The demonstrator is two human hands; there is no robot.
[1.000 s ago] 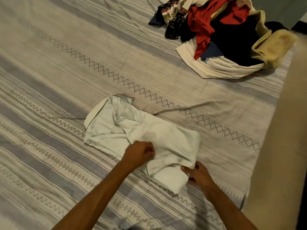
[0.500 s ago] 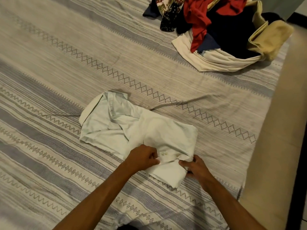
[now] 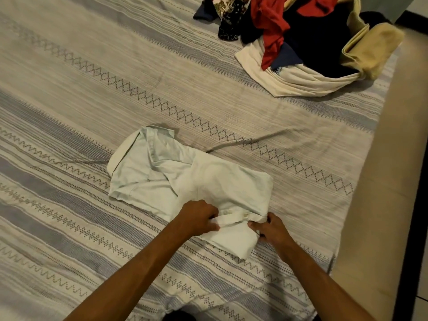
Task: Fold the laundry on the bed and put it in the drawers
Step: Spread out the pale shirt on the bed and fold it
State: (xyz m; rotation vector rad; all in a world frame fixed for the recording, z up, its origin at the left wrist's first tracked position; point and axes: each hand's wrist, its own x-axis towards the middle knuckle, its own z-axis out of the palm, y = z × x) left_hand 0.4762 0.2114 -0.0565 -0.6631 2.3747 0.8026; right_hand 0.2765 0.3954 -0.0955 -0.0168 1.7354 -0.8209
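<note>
A pale white shirt [image 3: 185, 177] lies partly folded on the striped bedspread [image 3: 92, 100], its collar end pointing to the far left. My left hand [image 3: 198, 216] grips the shirt's near edge with curled fingers. My right hand [image 3: 272, 230] pinches the same buttoned band a little to the right. Between the two hands the band is pulled taut, and a folded flap hangs below it toward me.
A heap of unfolded laundry [image 3: 301, 38] sits at the far right of the bed: red, navy, patterned, cream and yellow pieces. The bed's right edge [image 3: 375, 181] runs beside a tan frame, with dark floor beyond.
My left hand has slid nearer to me and closed on the shirt's near edge. My right hand moved slightly inward onto the same band. The view has shifted closer.
</note>
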